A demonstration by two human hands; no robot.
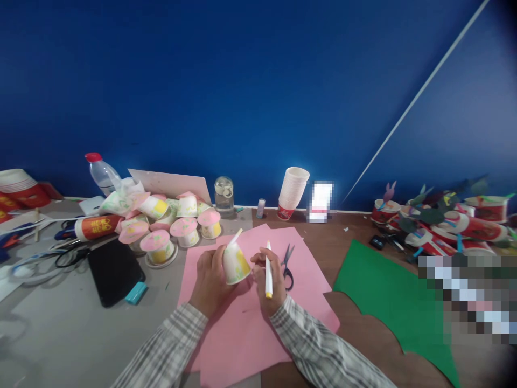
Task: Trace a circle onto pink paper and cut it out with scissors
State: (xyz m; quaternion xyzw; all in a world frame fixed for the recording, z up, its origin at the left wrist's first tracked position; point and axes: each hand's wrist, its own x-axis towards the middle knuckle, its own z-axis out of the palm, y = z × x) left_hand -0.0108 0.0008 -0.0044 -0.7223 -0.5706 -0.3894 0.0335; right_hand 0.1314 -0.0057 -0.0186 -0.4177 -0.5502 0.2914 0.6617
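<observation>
My left hand (210, 277) is closed around a white paper cup (237, 265) with yellow and green colouring on its side. A slim white piece (235, 237) stands out at the cup's upper end; whether it is attached or held cannot be told. In my right hand (271, 280) is a white marker (269, 275) with a yellow end pointing toward me. The marker is beside the cup, its other end close to my fingers. Both hands are above pink paper sheets (242, 345). Scissors (287, 269) with dark handles lie on the paper, just past my right hand.
Several decorated cups with pink tops (155, 241) crowd the left, near a black tablet-like slab (115, 272). A glass jar (224, 196), a small tube (260, 208) and a leaning cup stack (293, 188) line the wall. Green paper (388, 302) and red cups (434, 242) are at right.
</observation>
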